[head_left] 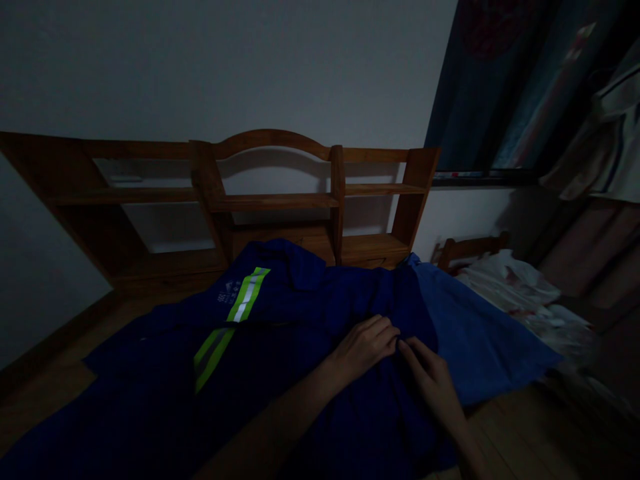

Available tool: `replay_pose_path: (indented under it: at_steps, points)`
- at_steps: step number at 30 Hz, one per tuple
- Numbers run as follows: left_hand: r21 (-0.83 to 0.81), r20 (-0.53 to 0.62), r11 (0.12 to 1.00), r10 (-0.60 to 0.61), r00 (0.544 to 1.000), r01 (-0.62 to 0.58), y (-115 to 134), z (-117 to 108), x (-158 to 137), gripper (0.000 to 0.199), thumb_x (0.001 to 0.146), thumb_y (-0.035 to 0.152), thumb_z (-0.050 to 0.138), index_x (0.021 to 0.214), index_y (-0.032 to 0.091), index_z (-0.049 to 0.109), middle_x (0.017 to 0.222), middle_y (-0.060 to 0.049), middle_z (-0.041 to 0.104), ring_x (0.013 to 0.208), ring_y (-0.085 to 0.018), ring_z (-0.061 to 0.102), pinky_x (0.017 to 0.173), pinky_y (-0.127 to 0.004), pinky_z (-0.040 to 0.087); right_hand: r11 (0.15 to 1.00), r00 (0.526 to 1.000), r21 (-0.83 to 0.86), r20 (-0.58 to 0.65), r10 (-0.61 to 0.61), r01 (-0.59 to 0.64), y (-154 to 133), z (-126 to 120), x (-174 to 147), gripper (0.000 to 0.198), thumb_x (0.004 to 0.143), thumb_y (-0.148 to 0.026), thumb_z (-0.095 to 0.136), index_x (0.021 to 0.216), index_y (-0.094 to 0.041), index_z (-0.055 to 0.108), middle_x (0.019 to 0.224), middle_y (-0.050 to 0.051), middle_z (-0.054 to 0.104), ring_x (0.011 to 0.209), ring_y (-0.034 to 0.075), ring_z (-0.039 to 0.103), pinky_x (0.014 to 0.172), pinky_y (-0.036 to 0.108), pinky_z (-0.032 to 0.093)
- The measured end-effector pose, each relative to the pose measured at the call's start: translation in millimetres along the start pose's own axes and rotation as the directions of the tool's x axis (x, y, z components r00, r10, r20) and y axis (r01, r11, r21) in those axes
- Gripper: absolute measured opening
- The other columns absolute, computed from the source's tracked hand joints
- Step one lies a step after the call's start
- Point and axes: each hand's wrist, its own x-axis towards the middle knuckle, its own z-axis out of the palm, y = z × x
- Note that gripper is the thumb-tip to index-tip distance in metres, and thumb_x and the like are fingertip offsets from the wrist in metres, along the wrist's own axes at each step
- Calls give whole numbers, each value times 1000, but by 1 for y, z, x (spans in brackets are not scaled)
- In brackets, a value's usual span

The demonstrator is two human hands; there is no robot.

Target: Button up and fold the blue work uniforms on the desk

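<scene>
free: bare wood left (60, 387) | blocked: shelf unit (270, 200) (behind), cloth pile (510, 287) right

Two hands, the left hand (367, 345) and right hand (434, 381), one blue work jacket (280, 333), two reflective stripes (249, 294), one wooden shelf unit (270, 200).

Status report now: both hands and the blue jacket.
Left hand and right hand pinching fabric mid-front of the blue jacket. Jacket spread flat on the wooden surface. Nothing lying over it.
</scene>
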Motion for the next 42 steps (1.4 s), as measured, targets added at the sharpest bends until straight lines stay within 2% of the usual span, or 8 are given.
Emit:
replay_pose_path:
  at_steps: [6,12,22,25,29,33,38,42]
  points:
    - [10,-5,1000,2,1000,-2,-4,4,0,18,91,21,41,97,15,57,85,-4,58,85,-15,55,78,-28,48,1000,1000,-23,-5,1,-1,0,2,1,28,90,-39,44,98,-17,60,82,1,62,75,15,57,68,22,42]
    - [-12,44,1000,19,999,-18,-3,0,0,20,93,21,38,99,16,56,88,-3,59,87,-14,55,81,-27,47,998,999,-59,-43,-6,3,2,2,0,28,92,-38,41,98,-17,58,82,1,61,72,15,56,67,22,41]
    - [-31,25,999,-28,999,29,-4,1,0,21,92,21,39,99,17,58,86,-3,59,86,-14,56,80,-27,48,996,999,-87,-48,-19,15,4,4,0,31,92,-41,39,101,-18,57,77,2,61,67,16,56,63,23,42]
    - [-51,38,999,-16,999,18,-5,-2,-1,23,93,21,38,104,17,58,87,-3,60,86,-14,57,80,-27,49,995,997,-99,-72,-22,14,7,5,0,30,92,-41,39,99,-18,56,78,2,62,69,16,57,66,23,42]
    - [-36,41,999,15,999,-13,-4,-1,-1,30,93,22,38,119,17,51,90,-3,60,89,-14,57,83,-27,49,992,997,-128,-77,-23,13,5,4,0,29,92,-40,39,100,-18,56,80,3,62,72,16,58,67,23,43]
    - [-20,56,1000,20,998,-19,-4,2,-1,28,92,21,40,117,17,52,92,-4,60,90,-14,56,85,-29,48,991,997,-136,-70,-31,21,1,3,0,29,92,-39,38,98,-18,57,77,3,63,67,16,58,64,23,43]
    - [-23,29,999,-30,999,30,-4,2,-1,22,92,19,39,106,17,56,91,-4,60,89,-15,57,82,-28,49,989,997,-139,-54,-54,46,0,5,-1,31,92,-38,38,105,-18,58,83,3,65,66,16,59,63,23,43]
    - [-78,-57,990,-126,990,121,-1,1,2,22,92,19,35,106,18,53,94,-5,60,94,-15,57,89,-32,47,987,995,-159,-86,-50,36,3,5,0,33,92,-39,39,110,-19,57,96,6,66,80,19,62,71,24,45]
